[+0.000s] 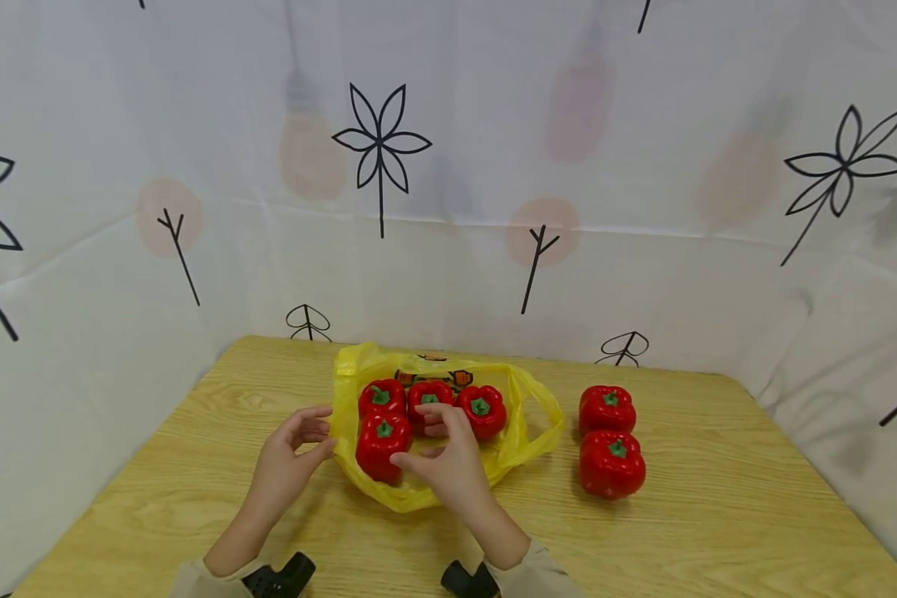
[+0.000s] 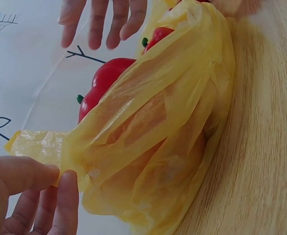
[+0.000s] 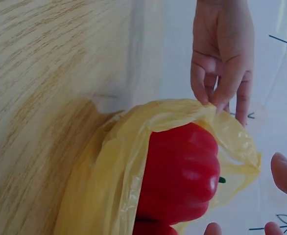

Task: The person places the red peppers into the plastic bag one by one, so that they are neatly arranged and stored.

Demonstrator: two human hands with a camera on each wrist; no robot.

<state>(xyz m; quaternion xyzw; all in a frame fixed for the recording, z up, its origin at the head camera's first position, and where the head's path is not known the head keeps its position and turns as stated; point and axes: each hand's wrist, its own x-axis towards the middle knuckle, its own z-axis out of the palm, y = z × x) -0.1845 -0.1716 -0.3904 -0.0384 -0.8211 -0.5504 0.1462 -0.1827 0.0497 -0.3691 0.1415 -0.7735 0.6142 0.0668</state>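
A yellow plastic bag (image 1: pixel 519 448) lies on the table with its mouth open upward. Several red bell peppers with green stems are inside, among them a front one (image 1: pixel 384 448) and a right one (image 1: pixel 482 413). My left hand (image 1: pixel 290 457) pinches the bag's left rim between thumb and fingers, as the left wrist view also shows. Over the peppers hovers my right hand (image 1: pixel 448 457), thumb and fingers spread apart with nothing between them. In the right wrist view, a pepper (image 3: pixel 182 171) bulges out of the bag's mouth.
Two more red bell peppers stand to the right of the bag, a rear one (image 1: pixel 607 409) and a front one (image 1: pixel 612 465). Wood-grain table (image 1: pixel 718 515) surface surrounds them. Behind hangs a white patterned cloth (image 1: pixel 448 274).
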